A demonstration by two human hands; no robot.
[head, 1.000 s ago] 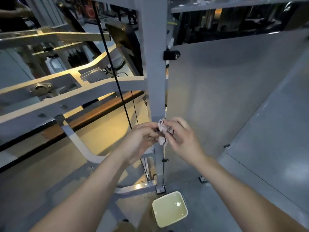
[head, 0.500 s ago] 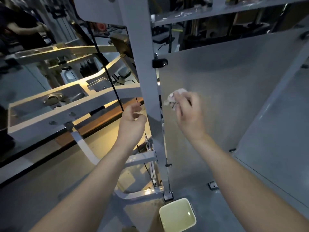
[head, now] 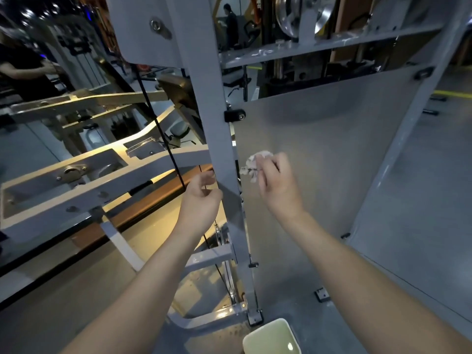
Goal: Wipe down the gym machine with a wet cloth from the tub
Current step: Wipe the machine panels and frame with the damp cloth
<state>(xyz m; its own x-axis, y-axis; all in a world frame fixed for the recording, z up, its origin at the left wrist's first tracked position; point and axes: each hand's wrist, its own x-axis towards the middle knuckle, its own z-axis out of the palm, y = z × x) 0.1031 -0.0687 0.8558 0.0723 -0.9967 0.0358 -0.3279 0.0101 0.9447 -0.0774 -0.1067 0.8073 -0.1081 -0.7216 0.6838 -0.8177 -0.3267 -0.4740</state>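
Observation:
The gym machine's grey upright post [head: 217, 139] runs down the middle of the view, with a grey panel [head: 319, 162] to its right. My right hand [head: 277, 183] pinches a small crumpled white cloth [head: 255, 163] just in front of the panel, close to the post's right edge. My left hand [head: 201, 198] hovers at the post's left side with loosely curled fingers and holds nothing. A pale tub [head: 272, 338] of water stands on the floor at the post's foot.
A black cable [head: 163, 139] runs diagonally left of the post, close to my left hand. Grey lever arms [head: 84, 180] of the machine stretch to the left. A cross shelf [head: 319, 47] and a pulley wheel sit above the panel. People stand in the background.
My hands parted from holding the cloth together low at the post. The right hand took the cloth up to the panel. The left hand let go and rose beside the post.

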